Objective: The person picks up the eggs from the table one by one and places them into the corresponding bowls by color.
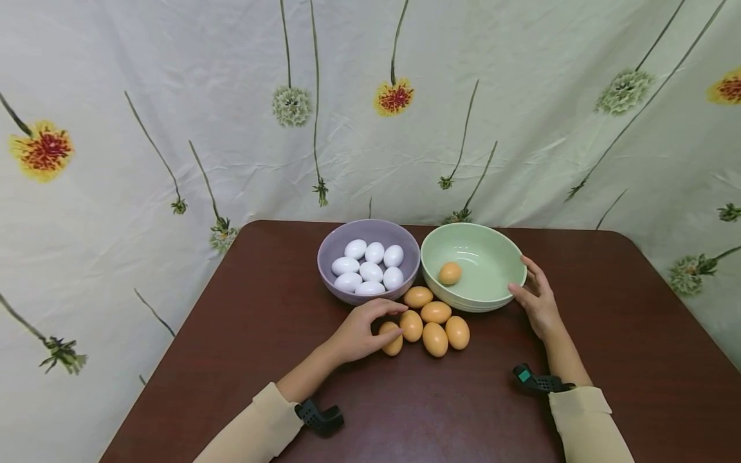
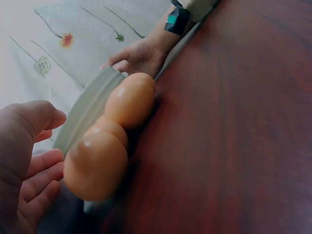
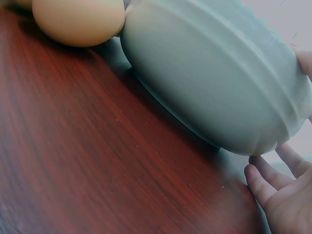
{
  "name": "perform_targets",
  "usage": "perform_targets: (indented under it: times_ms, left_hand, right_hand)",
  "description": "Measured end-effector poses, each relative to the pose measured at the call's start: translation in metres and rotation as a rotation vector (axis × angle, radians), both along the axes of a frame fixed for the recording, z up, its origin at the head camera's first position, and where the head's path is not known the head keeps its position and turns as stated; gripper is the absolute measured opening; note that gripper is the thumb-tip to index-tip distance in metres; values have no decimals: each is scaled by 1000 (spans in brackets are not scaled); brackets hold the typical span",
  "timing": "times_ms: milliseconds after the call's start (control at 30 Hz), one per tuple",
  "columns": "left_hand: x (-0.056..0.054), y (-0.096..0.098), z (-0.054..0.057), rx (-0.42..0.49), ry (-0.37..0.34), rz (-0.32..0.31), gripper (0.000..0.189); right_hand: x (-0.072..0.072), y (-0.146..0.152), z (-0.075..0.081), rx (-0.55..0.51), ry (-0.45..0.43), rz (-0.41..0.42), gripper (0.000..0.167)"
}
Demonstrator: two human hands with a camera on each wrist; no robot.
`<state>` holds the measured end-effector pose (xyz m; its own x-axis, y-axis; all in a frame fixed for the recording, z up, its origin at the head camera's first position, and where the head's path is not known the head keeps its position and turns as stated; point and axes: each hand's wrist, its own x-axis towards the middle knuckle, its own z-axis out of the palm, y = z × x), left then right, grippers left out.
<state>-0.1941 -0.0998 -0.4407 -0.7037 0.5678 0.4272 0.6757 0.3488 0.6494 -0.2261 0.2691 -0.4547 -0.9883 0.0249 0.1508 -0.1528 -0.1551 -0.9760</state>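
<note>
Pale sleeves (image 1: 255, 426) are closest to me. My left hand (image 1: 363, 330), empty, curves by the orange eggs (image 1: 435, 339) near the green bowl (image 1: 492, 260); my right hand (image 1: 538, 305) holds its rim. One bump could roll eggs off the table (image 1: 440, 411).

— By what are the things carried?
— By a dark reddish-brown table (image 1: 475, 399); its far corners are rounded, and wood grain is shown in its surface.
— What is set directly on it?
— Near its far edge, a green bowl (image 1: 489, 260) is stood upright. Just to the left of that bowl, a purple bowl (image 1: 379, 229) is placed, also upright.
— And on the near side of the green bowl?
— Six orange-brown eggs (image 1: 435, 339) are grouped there, mostly toward its left. Two are laid just beside its wall; the other four are spread slightly farther from it.
</note>
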Motion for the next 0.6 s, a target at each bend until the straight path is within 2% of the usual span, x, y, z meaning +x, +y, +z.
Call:
perform_targets:
  times_ms: [200,400,600]
  left_hand:
    - [8,-7,-9,-21,-17,21,40]
    - [10,-9,-14,-30,-25,34,47]
    - [11,-10,-17,-73,-64,54,50]
  right_hand:
    - [0,0,0,-1,-3,0,61]
    - [0,0,0,4,-7,1,61]
    - [0,0,-1,7,-10,3,62]
